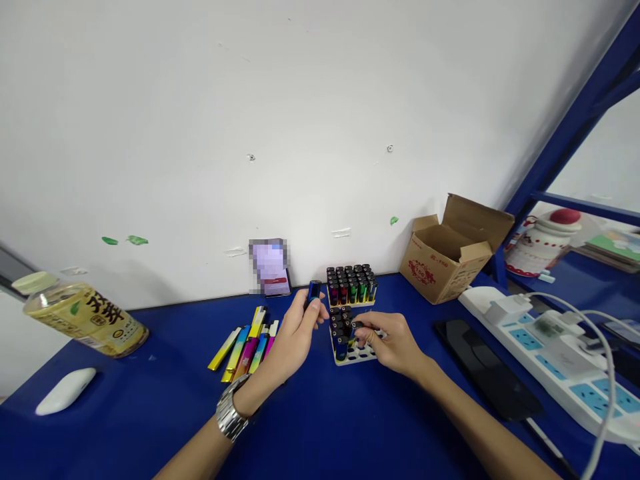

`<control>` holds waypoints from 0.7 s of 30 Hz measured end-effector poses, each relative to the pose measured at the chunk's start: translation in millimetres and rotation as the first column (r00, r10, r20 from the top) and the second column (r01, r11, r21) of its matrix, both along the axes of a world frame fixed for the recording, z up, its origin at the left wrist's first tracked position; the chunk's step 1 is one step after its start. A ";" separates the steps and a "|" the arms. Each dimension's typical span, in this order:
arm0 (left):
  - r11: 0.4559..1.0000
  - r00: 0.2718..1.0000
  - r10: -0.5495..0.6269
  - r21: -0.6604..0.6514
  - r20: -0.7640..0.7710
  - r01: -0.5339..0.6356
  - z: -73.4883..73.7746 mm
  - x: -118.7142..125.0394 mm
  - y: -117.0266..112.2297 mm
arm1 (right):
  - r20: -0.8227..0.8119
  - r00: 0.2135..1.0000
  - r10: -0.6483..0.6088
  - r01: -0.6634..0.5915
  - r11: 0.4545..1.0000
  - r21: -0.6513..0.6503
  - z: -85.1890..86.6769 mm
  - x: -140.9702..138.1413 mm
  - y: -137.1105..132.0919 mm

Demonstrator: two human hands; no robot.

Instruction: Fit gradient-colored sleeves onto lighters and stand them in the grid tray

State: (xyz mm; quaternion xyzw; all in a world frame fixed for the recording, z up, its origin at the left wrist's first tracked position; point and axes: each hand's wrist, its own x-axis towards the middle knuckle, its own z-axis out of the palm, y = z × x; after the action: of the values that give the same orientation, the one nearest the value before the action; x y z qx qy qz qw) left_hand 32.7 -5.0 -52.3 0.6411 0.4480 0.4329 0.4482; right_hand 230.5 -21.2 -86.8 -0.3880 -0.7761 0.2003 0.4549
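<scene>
1 blue lighter (314,291) in left hand (293,337) | right hand (395,343) on tray (350,361) | carton (450,260) right

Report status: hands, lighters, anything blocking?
Left hand grip shut on blue lighter, raised. Right hand pinching second lighter at front tray. Full tray behind, loose lighters to the left; nothing blocking.
</scene>
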 end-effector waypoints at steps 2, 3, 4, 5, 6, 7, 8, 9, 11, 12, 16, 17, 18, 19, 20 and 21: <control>1.000 0.999 -0.027 0.006 -0.023 0.028 -0.8 0.5 -0.4 | 0.050 0.999 -0.021 0.017 0.998 0.066 -0.2 2.1 -0.5; 0.999 0.999 -0.033 0.012 -0.034 0.033 -1.0 0.8 -0.7 | 0.074 0.997 -0.034 0.026 0.994 0.103 -0.3 3.6 -0.7; 0.999 0.999 -0.034 0.019 -0.042 0.035 -1.0 1.3 -1.1 | 0.096 0.994 -0.045 0.032 0.990 0.136 -0.6 5.1 -0.9; 0.999 0.998 -0.032 0.024 -0.047 0.034 -0.8 1.7 -1.5 | 0.115 0.992 -0.052 0.033 0.986 0.164 -1.1 6.3 -1.0; 0.999 0.998 -0.029 0.024 -0.050 0.030 -0.5 2.1 -1.9 | 0.135 0.989 -0.054 0.027 0.982 0.188 -2.1 7.2 -1.0; 1.000 0.998 -0.024 0.019 -0.051 0.025 0.0 2.3 -2.3 | 0.154 0.987 -0.053 0.020 0.978 0.206 -3.4 7.7 -1.1; 1.000 0.998 -0.017 0.014 -0.053 0.017 0.5 2.5 -2.5 | 0.170 0.984 -0.048 0.011 0.976 0.216 -4.9 7.6 -1.0; 1.000 0.998 -0.009 0.013 -0.058 0.010 0.9 2.5 -2.6 | 0.182 0.982 -0.043 0.002 0.975 0.222 -6.6 7.2 -0.9; 1.000 0.997 0.001 0.024 -0.074 0.001 1.7 2.3 -2.4 | 0.206 0.978 -0.044 -0.008 0.969 0.249 -9.2 5.9 -0.3; 0.999 0.997 0.002 0.037 -0.081 0.001 2.0 2.2 -2.4 | 0.223 0.973 -0.056 -0.007 0.963 0.269 -9.8 5.6 0.3; 0.998 0.996 -0.018 0.065 -0.089 0.024 4.3 2.2 -3.6 | 0.351 0.930 -0.112 -0.009 0.945 0.326 -7.4 8.5 4.0; 0.997 0.995 -0.029 0.061 -0.097 0.035 5.3 2.4 -4.4 | 0.379 0.917 -0.120 -0.010 0.946 0.324 -6.1 9.9 5.0; 0.997 0.993 -0.040 0.054 -0.110 0.046 6.3 2.6 -5.3 | 0.400 0.908 -0.125 -0.011 0.947 0.322 -4.8 11.2 5.9; 0.997 0.991 -0.051 0.047 -0.123 0.057 7.3 2.8 -6.3 | 0.415 0.900 -0.130 -0.011 0.947 0.321 -3.7 12.2 6.5; 0.997 0.989 -0.061 0.044 -0.133 0.068 8.2 3.1 -7.2 | 0.427 0.894 -0.134 -0.013 0.946 0.323 -2.7 12.7 6.7; 0.996 0.988 -0.070 0.046 -0.140 0.077 8.9 3.2 -8.0 | 0.439 0.889 -0.135 -0.016 0.946 0.323 -1.7 12.8 6.6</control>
State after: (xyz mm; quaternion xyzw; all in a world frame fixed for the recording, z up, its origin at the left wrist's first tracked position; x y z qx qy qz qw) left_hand 36.0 -13.0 -43.4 0.6970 0.4425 0.3820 0.4152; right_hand 243.3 -14.6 -88.6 -0.3697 -0.8704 -0.0379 0.3229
